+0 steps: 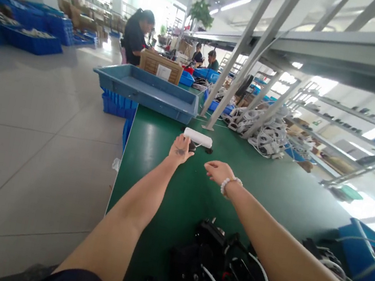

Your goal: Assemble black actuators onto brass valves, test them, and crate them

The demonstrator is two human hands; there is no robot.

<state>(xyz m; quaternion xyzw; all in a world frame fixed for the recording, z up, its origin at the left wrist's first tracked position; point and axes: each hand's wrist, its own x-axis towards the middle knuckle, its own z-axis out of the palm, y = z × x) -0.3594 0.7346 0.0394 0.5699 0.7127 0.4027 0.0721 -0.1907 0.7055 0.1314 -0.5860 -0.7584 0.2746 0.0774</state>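
Observation:
A white cylindrical device (198, 137) with dark parts and a short pale cable lies on the green tabletop (152, 178), beyond my hands. My left hand (181, 150), palm down, is at its left end, with fingers and thumb closed about a dark part there. The fingertips are partly hidden. To the right and a little nearer, my right hand (220, 171) hovers apart from the device. Its fingers are curled together in a pinch, and anything inside them is too small to see. A bead bracelet (230, 186) circles the right wrist.
A shallow blue tray (152, 91) rests at the table's far left corner. Metal posts (240, 58) rise behind the device, beside heaped white cabled devices (269, 130). Black devices with cables (201, 269) lie close below my right arm. A co-worker (137, 34) sits beyond the tray.

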